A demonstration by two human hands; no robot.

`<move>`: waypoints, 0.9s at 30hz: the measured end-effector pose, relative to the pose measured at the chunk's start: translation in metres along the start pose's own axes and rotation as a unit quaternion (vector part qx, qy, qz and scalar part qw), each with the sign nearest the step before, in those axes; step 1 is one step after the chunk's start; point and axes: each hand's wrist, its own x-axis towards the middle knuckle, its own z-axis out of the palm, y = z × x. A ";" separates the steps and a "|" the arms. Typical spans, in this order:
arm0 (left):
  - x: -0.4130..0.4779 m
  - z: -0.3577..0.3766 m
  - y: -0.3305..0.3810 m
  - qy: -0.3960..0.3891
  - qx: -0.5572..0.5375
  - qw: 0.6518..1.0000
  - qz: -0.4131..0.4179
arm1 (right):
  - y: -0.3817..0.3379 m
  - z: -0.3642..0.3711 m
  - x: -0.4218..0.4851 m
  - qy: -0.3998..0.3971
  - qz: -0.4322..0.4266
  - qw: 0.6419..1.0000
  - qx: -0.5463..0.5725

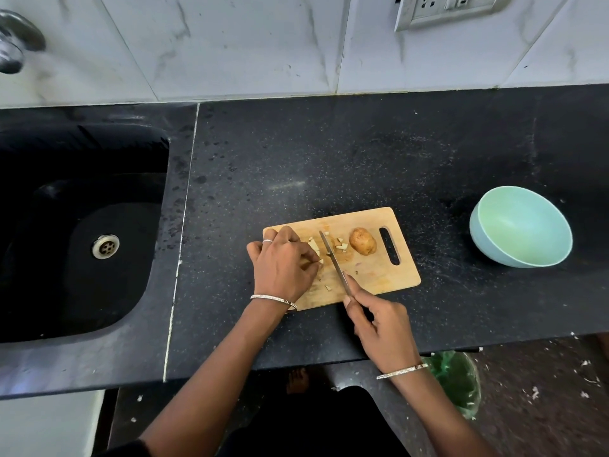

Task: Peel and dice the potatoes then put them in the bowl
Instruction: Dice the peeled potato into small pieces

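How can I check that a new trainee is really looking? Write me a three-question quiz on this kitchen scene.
1. True or false: the bowl holds diced potato.
2. Which of the hands grips the knife: A left, B right?
3. Fill in: the whole potato lies on the ____.
Key: 1 false; 2 B, the right hand; 3 cutting board.

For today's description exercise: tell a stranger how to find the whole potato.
On the black counter lies a wooden cutting board. Beside its handle slot sits the potato: whole and brown-skinned, unlike the small pale cut pieces nearby.
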 end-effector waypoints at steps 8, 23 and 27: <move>0.003 0.004 0.001 -0.020 -0.013 0.999 0.030 | -0.001 -0.001 -0.010 -0.003 -0.006 1.000 -0.003; -0.001 0.009 0.006 -0.001 -0.031 0.999 0.012 | -0.003 -0.002 -0.015 -0.029 0.021 0.996 -0.080; -0.001 0.010 0.010 0.011 -0.016 1.000 -0.004 | -0.007 0.000 -0.018 -0.042 0.031 0.992 -0.118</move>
